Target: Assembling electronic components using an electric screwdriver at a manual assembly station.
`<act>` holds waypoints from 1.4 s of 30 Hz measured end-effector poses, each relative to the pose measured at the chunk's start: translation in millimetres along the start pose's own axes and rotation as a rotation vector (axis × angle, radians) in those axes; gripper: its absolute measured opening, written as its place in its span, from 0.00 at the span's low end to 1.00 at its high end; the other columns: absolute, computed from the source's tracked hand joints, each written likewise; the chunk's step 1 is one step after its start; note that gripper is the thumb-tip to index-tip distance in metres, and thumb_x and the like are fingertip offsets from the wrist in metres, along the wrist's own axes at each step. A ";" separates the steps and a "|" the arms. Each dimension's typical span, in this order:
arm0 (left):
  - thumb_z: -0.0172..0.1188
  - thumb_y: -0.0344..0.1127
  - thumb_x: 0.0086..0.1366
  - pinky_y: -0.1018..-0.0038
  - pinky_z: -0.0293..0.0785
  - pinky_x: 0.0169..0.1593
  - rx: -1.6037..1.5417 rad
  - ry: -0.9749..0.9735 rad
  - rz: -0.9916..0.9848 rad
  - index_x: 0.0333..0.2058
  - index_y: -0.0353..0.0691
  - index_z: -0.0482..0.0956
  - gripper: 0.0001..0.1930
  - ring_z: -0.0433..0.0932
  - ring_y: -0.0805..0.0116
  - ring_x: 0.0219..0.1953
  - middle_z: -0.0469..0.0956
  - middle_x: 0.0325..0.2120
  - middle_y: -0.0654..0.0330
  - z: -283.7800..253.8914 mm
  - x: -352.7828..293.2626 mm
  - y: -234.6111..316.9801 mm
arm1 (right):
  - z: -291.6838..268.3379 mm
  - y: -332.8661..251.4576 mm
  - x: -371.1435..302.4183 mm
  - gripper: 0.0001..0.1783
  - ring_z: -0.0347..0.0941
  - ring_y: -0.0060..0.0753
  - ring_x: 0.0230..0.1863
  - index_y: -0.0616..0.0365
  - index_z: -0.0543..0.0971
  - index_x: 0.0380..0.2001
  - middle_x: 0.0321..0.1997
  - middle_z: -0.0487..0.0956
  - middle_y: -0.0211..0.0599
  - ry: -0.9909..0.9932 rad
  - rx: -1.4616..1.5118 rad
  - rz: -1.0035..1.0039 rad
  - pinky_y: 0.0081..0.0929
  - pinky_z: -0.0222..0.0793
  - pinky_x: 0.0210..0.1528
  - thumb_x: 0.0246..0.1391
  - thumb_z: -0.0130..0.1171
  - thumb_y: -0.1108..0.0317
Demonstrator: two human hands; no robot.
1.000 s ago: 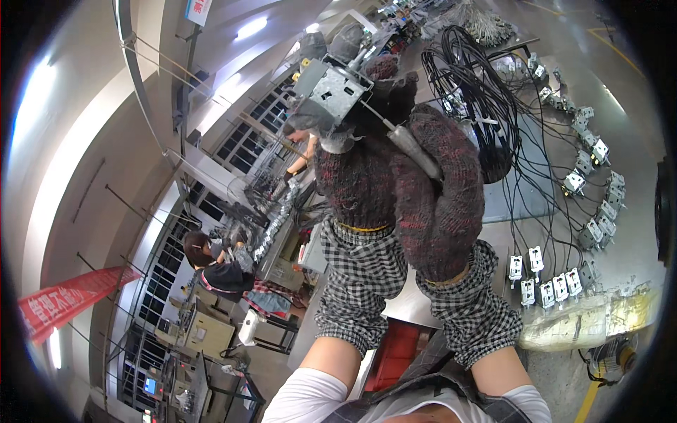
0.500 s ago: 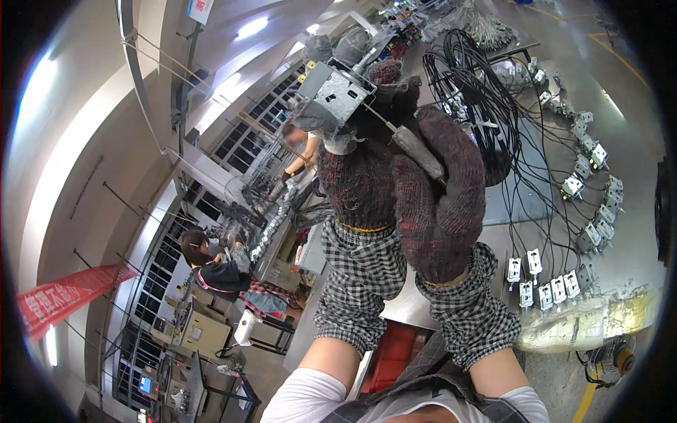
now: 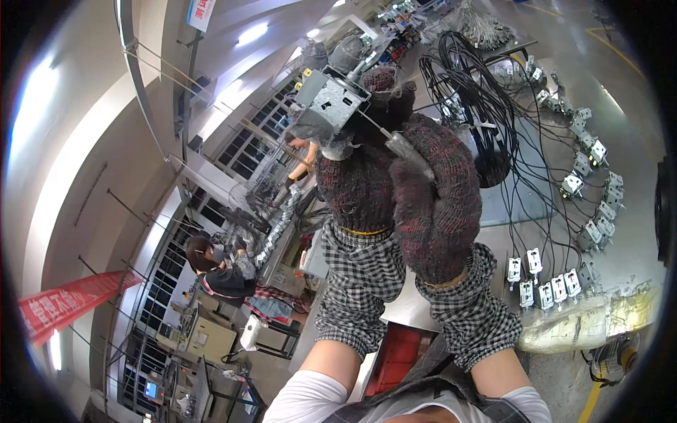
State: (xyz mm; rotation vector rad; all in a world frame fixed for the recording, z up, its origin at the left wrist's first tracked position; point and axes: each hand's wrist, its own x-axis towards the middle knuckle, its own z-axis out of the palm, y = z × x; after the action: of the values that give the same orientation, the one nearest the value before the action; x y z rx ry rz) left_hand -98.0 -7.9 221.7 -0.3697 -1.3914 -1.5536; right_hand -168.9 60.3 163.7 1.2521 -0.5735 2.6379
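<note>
My left hand (image 3: 354,189), in a dark knitted glove with worn grey fingertips, grips a silver sheet-metal box (image 3: 331,102) with small cut-outs, held up above the bench. My right hand (image 3: 441,187), gloved alike, is closed around a screwdriver (image 3: 407,151) with a thin shaft and a grey, wrapped-looking handle. The shaft slants up to the right side of the metal box; its tip is hidden there. Both hands are close together, and the gloves cover part of the box. Checkered sleeve covers reach from the wrists along both forearms.
A bundle of black cables (image 3: 486,92) lies across the metal bench (image 3: 444,247) to the right. Several small metal boxes (image 3: 557,287) on cable ends form a curved row. Yellowish wrapped padding (image 3: 585,326) lines the near-right edge. Two people work at a bench on the left.
The view has shifted slightly. My right hand and the screwdriver handle have turned a little against the metal box, which stays in my left hand. The seated person at left has leaned slightly.
</note>
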 end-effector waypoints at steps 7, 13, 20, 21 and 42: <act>0.51 0.47 0.70 0.49 0.62 0.66 0.003 0.005 -0.002 0.60 0.33 0.65 0.28 0.72 0.48 0.57 0.71 0.56 0.44 -2.9 -2.1 1.7 | -2.6 -0.9 1.0 0.19 0.74 0.50 0.53 0.67 0.73 0.52 0.51 0.76 0.53 0.004 -0.044 -0.004 0.42 0.68 0.57 0.59 0.59 0.74; 0.50 0.47 0.70 0.49 0.62 0.66 0.020 0.006 -0.008 0.61 0.33 0.65 0.28 0.72 0.48 0.57 0.71 0.56 0.44 -1.0 2.2 4.7 | 1.9 -1.7 0.5 0.19 0.73 0.54 0.54 0.67 0.72 0.53 0.52 0.76 0.55 -0.010 -0.035 -0.075 0.44 0.68 0.58 0.59 0.58 0.74; 0.50 0.48 0.70 0.49 0.61 0.66 0.026 0.017 -0.009 0.61 0.33 0.65 0.29 0.72 0.48 0.57 0.71 0.56 0.44 -6.5 3.7 6.6 | 4.3 -2.6 -0.5 0.16 0.74 0.54 0.54 0.66 0.75 0.51 0.52 0.77 0.54 -0.006 -0.075 -0.075 0.44 0.68 0.58 0.60 0.57 0.75; 0.50 0.48 0.70 0.49 0.61 0.66 0.026 0.016 -0.011 0.61 0.33 0.65 0.29 0.72 0.48 0.57 0.71 0.56 0.44 -6.1 3.5 7.1 | 4.3 -2.6 -0.5 0.16 0.74 0.53 0.54 0.66 0.76 0.51 0.52 0.77 0.53 -0.006 -0.081 -0.066 0.44 0.68 0.59 0.60 0.56 0.75; 0.47 0.51 0.71 0.45 0.59 0.67 -0.004 0.083 0.006 0.59 0.31 0.67 0.29 0.74 0.46 0.55 0.74 0.52 0.41 18.1 11.7 6.3 | 2.2 -1.0 -0.7 0.18 0.74 0.57 0.54 0.69 0.73 0.52 0.52 0.76 0.57 0.003 -0.080 -0.114 0.46 0.69 0.58 0.60 0.57 0.73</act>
State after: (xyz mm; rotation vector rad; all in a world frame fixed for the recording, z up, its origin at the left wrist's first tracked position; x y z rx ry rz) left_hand -105.2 3.6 239.5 -0.3079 -1.3219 -1.5505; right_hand -166.6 60.3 164.7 1.2200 -0.5836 2.4980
